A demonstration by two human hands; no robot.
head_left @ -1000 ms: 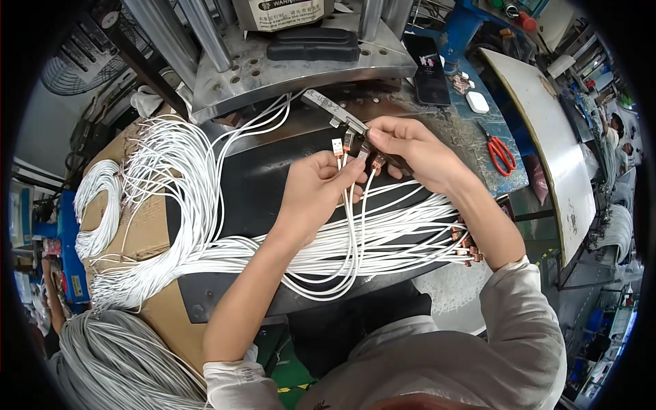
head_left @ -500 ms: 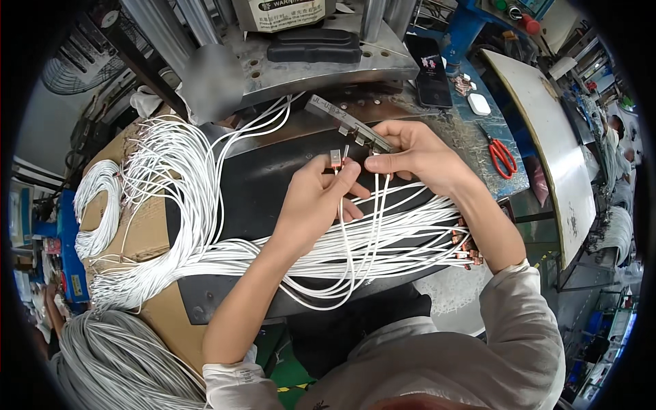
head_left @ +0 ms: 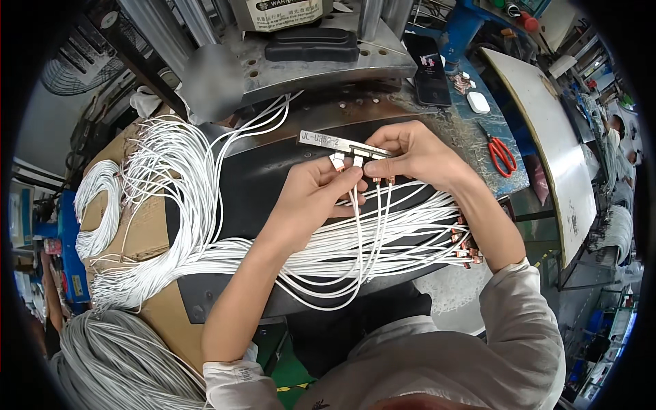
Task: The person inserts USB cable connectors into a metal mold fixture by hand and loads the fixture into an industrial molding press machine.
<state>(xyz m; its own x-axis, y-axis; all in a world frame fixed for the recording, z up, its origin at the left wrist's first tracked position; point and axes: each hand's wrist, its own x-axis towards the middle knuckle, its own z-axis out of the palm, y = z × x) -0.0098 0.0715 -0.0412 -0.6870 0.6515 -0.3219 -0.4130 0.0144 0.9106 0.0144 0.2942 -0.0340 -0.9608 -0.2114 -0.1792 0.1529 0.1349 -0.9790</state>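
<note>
1 head-worn fisheye looks down and forward, close above white cables (head_left: 329,253).

- Here's a lane over the black mat (head_left: 251,186), left of the left hand (head_left: 311,191)!
- White cables (head_left: 198,261) hem it in, left and near side.
- Beyond, the metal press plate (head_left: 311,76) blocks the way.

Bright, diffuse light glints on the steel press columns (head_left: 198,34), with soft shadows among the white cables (head_left: 195,205). A round grey blur (head_left: 213,83) obscures part of the press plate (head_left: 294,74); fisheye distortion bends edges near the rim.
</note>
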